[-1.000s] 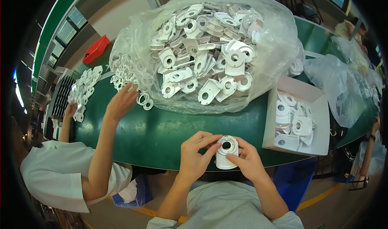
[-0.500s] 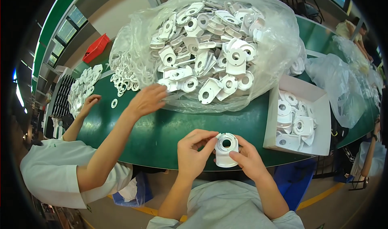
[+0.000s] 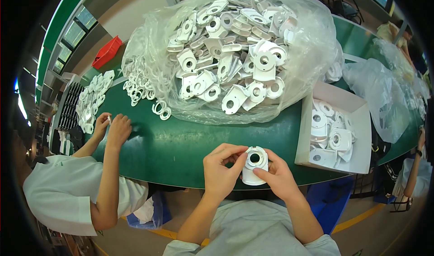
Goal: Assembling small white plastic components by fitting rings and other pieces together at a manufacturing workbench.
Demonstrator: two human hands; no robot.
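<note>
I hold a white plastic part with a round hole and a squared lower end, just above the table's near edge. My right hand is closed on its right side, the thumb lying across the front below the hole. My left hand is closed too, thumb and forefinger pinched at the upper left rim. Whether a smaller piece sits in that pinch is hidden. Beyond my hands, a large clear plastic bag lies spread with a heap of similar white parts.
On my right, a white box contains several such parts. White rings lie left of the bag on the green table. At the left, a co-worker's hands are by more white parts. A red bin stands farther back.
My hands and the part have shifted slightly right. The co-worker's reaching hand has drawn back from the heap to the other hand. Rings now lie by the bag's left edge; the lone ring is gone.
</note>
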